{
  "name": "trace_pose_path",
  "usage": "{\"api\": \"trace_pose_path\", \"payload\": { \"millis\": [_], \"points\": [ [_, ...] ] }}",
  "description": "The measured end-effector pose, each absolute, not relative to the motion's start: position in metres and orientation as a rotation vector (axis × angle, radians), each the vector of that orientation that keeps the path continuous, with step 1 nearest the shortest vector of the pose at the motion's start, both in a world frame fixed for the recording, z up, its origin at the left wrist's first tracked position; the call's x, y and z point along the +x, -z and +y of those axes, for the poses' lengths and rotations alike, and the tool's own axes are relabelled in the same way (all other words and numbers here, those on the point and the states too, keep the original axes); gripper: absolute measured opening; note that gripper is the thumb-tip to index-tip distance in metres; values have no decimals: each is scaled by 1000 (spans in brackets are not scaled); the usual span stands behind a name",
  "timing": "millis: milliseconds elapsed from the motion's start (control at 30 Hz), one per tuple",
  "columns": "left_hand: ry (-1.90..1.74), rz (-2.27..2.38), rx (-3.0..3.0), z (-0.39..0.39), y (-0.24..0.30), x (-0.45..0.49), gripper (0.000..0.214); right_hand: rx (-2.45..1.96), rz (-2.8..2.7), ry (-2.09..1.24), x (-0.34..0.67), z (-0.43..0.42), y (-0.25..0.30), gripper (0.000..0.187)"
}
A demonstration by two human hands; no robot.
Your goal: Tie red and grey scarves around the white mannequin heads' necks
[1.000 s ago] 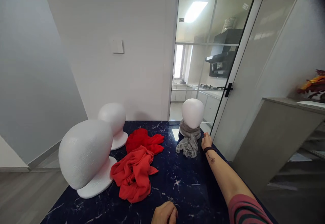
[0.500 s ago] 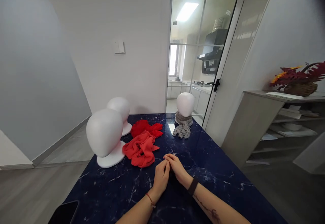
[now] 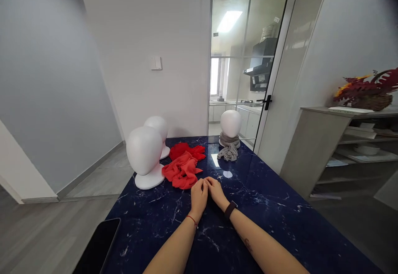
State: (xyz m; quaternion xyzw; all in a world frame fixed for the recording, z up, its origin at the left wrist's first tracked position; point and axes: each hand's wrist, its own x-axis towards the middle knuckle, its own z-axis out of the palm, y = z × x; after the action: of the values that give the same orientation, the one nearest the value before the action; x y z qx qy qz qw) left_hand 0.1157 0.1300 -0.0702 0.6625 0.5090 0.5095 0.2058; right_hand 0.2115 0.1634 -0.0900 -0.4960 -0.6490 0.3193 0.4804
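My left hand point(image 3: 199, 195) and my right hand point(image 3: 217, 192) rest together on the dark blue marbled table, fingertips meeting. Both are curled closed, with nothing visible in them; the undersides of the fingers are hidden. Just beyond my left hand lies a crumpled coral-red scarf point(image 3: 182, 169). Behind it is a brighter red scarf point(image 3: 183, 151). To their left a white mannequin head point(image 3: 144, 151) stands on its round base, partly covering a second mannequin head point(image 3: 158, 125). At the far right end, another mannequin head point(image 3: 230, 123) has a grey scarf point(image 3: 229, 147) wrapped around its neck.
A black phone point(image 3: 98, 247) lies at the table's near left edge. Past the table's far end is a glass door point(image 3: 239, 66) to a kitchen. On the right stands a grey shelf unit point(image 3: 298, 153) with a basket of red flowers point(image 3: 370, 93) on top.
My view has shifted, so the heads and scarves appear farther right and more of the phone shows. My hands stay together on the table; the scarves and heads have not moved on it.
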Motion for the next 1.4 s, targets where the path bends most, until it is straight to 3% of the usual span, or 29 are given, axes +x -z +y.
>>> {"api": "trace_pose_path", "payload": {
  "millis": [867,1400],
  "points": [
    [-1319,1748,1699,143,79,110,30,-1804,-1835,-342,188,159,70,26],
    [-1285,1783,1720,143,77,108,26,-1824,-1962,-279,185,160,69,22]
  ]
}}
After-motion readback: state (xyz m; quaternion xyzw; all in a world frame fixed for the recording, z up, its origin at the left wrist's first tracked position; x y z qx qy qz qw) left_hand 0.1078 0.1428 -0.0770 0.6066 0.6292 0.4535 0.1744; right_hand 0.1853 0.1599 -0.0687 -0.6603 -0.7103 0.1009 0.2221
